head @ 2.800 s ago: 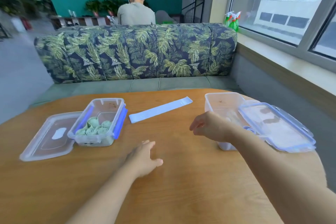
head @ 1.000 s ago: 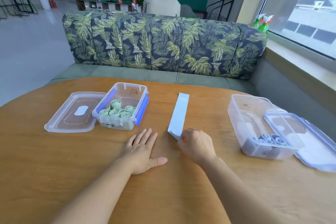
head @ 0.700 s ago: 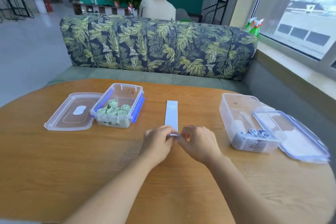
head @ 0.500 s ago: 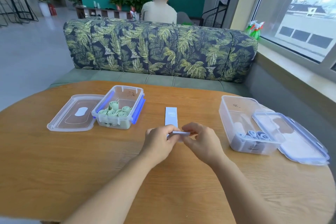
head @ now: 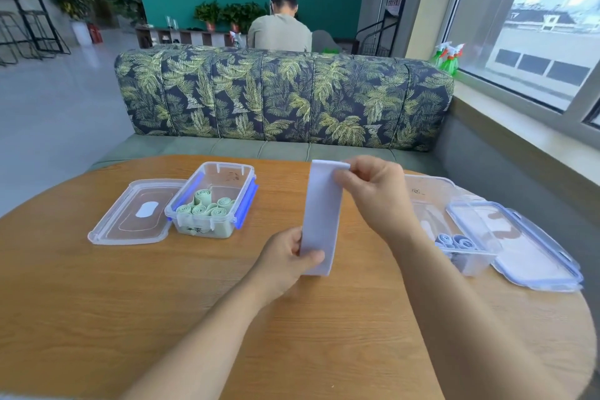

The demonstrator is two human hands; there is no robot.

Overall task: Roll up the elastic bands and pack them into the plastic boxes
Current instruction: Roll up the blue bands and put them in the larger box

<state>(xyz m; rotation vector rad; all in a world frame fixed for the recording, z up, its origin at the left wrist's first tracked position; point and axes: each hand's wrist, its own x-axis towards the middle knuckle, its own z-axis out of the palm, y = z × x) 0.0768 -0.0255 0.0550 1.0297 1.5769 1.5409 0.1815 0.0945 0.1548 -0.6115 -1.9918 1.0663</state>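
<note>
A: Lifted off the wooden table (head: 97, 302), that's the change. Half a second ago the pale blue elastic band (head: 321, 214) lay flat with both hands at its near end. Now it is held upright between them.

B: Who holds what?

A: The right hand (head: 373, 195) pinches the top edge, and the left hand (head: 285, 256) pinches the bottom corner, thumb in front.

B: How will it handle?

A: It looks light, thin and limp, probably stretchy. I'd take it at one end, across the full width, so the roll starts straight. The clear plastic box (head: 470, 263) holding the blue rolls (head: 454, 241) waits just to the right.
</note>
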